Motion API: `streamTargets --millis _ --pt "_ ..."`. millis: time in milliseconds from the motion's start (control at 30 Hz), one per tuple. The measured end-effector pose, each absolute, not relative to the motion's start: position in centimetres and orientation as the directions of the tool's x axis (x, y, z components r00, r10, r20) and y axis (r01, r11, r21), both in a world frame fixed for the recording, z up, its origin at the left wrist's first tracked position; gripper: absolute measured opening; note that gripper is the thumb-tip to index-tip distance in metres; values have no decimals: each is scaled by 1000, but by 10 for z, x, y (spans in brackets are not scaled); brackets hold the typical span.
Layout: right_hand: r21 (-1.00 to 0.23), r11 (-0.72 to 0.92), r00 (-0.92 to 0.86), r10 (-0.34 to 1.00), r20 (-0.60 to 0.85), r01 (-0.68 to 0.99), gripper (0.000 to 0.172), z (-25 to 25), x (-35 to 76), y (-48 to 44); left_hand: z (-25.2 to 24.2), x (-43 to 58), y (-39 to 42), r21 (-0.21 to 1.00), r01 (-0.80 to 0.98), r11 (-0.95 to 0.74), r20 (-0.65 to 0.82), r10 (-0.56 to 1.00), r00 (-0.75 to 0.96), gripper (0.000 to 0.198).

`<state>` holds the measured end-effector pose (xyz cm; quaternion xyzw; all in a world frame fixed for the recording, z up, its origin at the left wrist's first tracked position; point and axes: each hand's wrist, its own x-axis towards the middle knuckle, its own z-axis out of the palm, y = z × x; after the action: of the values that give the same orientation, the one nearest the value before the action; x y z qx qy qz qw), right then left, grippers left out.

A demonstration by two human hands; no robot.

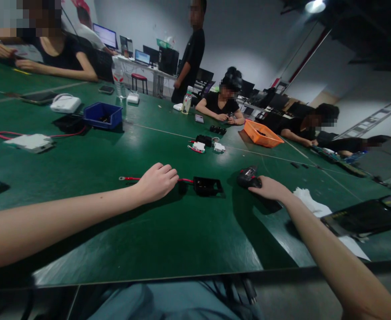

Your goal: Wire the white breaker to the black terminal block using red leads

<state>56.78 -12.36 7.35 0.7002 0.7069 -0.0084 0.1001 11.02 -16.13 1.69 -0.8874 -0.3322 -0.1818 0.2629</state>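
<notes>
My left hand is closed, with a red cable coming out on both sides of it. The cable's left end carries a metal lug; its right end runs into an open black plastic housing lying on the table. To the right, my right hand grips a black cordless drill with red details. The drill's front points away from me, and its handle is partly hidden by my fingers.
On the green table stand a blue bin and an orange basket. White modules with red wires lie to the left. Crumpled white paper and a black device are at right. Several people sit around the table.
</notes>
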Motion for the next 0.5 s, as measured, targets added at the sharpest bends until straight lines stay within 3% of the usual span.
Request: streamTargets --millis 100,200,267,400,500 --pt "91 -74 87 985 -146 993 61 65 565 -116 17 110 -161 -345 685 -642 500 492 713 17" --pt "2 -123 123 988 -90 992 88 59 558 -114 17 111 -161 -347 688 -637 503 493 710 19" --pt "11 -134 134 990 -53 991 100 56 553 -116 17 111 -162 -348 690 -635 503 495 709 20" --pt "31 -137 137 991 4 990 98 57 549 -124 18 112 -162 -351 692 -631 504 495 708 19" --pt "-170 -70 88 991 101 983 102 71 546 -132 18 111 -161 -351 692 -631 504 495 708 17"
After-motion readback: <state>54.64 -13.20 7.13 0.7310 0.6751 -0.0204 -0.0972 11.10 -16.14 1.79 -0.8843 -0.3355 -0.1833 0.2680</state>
